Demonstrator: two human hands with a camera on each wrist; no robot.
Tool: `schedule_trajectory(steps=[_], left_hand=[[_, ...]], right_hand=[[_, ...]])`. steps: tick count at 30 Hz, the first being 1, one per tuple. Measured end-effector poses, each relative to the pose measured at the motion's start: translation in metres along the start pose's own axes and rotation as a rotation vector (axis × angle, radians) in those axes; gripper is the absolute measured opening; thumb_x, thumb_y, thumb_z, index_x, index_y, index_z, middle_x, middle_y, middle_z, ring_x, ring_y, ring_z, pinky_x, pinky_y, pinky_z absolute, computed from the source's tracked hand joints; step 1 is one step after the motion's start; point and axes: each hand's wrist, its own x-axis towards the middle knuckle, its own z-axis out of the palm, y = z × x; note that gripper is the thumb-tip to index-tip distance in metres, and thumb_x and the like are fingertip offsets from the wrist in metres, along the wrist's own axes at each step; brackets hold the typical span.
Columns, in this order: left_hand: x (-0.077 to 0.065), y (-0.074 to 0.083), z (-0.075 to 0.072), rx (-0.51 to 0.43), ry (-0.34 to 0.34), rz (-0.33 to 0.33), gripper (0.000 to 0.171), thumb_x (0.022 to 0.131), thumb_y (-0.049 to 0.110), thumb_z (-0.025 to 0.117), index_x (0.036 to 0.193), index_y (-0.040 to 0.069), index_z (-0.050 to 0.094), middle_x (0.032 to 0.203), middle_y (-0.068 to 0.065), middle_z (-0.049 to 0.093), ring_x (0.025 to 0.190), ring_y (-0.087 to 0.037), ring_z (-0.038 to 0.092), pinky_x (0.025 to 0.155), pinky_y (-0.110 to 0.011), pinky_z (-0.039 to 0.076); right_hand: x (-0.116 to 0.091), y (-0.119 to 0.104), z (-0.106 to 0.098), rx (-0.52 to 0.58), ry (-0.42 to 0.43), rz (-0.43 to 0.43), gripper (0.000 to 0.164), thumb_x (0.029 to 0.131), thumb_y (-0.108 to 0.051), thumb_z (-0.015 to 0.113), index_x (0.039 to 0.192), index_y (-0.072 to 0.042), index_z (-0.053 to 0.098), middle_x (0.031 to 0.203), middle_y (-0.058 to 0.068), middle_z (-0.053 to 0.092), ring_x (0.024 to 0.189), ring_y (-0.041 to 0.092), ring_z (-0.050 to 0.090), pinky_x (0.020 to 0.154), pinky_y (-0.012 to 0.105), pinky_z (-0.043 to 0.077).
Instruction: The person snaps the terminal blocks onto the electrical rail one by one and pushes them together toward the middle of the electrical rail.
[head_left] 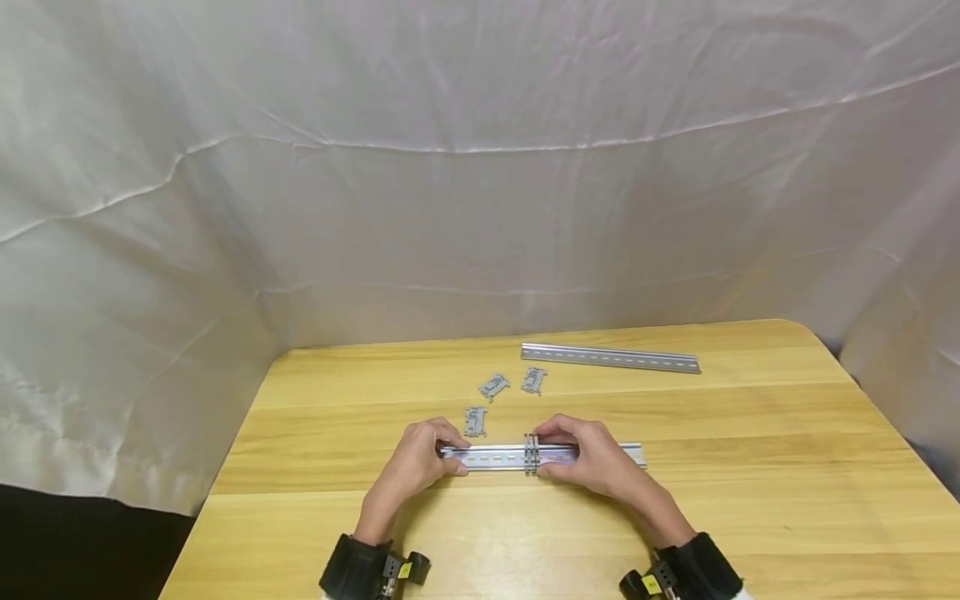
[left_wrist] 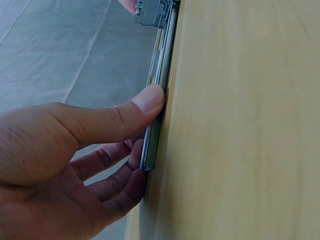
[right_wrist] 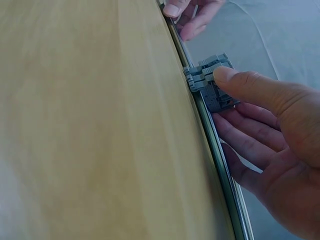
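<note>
A slotted metal DIN rail [head_left: 487, 457] lies lengthwise across the table in front of me. My left hand [head_left: 416, 458] grips its left end, thumb on the near edge and fingers at the far edge. Near the rail's middle, a small group of grey terminal blocks [head_left: 531, 454] sits side by side across it. My right hand [head_left: 592, 458] pinches these blocks from the right; in the right wrist view its thumb presses on the terminal blocks [right_wrist: 210, 82], with fingers on the far side. How firmly the blocks are seated on the rail cannot be seen.
Three loose grey terminal blocks lie beyond the rail: a near one [head_left: 475, 421], a tilted one [head_left: 494, 385] and a right one [head_left: 533, 379]. Farther back rests a second slotted rail [head_left: 611, 357]. A pale curtain [head_left: 465, 225] hangs behind the wooden table [head_left: 750, 433].
</note>
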Motion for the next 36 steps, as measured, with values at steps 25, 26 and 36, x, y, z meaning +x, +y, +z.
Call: schedule_trajectory(steps=[25,26,36], left_hand=[[-0.003,0.000,-0.002,-0.012,0.012,0.000,0.028,0.067,0.005,0.087,0.094,0.002,0.079,0.090,-0.006,0.071,0.083,-0.023,0.065,0.073,-0.040,0.057],[-0.003,0.000,-0.002,-0.010,0.012,0.003,0.028,0.067,0.005,0.087,0.094,0.002,0.079,0.090,-0.006,0.071,0.084,-0.023,0.065,0.074,-0.041,0.057],[0.000,0.001,-0.001,-0.012,-0.004,0.022,0.029,0.067,0.005,0.086,0.094,0.001,0.078,0.091,-0.008,0.071,0.086,-0.025,0.065,0.077,-0.044,0.057]], right_hand=[[-0.001,-0.006,-0.008,-0.055,-0.024,-0.026,0.055,0.077,-0.019,0.083,0.126,-0.004,0.062,0.121,0.008,0.068,0.110,0.022,0.063,0.096,0.044,0.051],[-0.003,-0.007,-0.014,-0.088,-0.018,-0.021,0.054,0.078,-0.019,0.082,0.126,-0.004,0.062,0.122,0.008,0.067,0.111,0.024,0.063,0.097,0.046,0.050],[-0.033,-0.004,-0.082,-0.415,-0.093,0.084,0.040,0.072,-0.009,0.084,0.109,-0.004,0.068,0.107,0.010,0.066,0.100,0.031,0.061,0.086,0.051,0.053]])
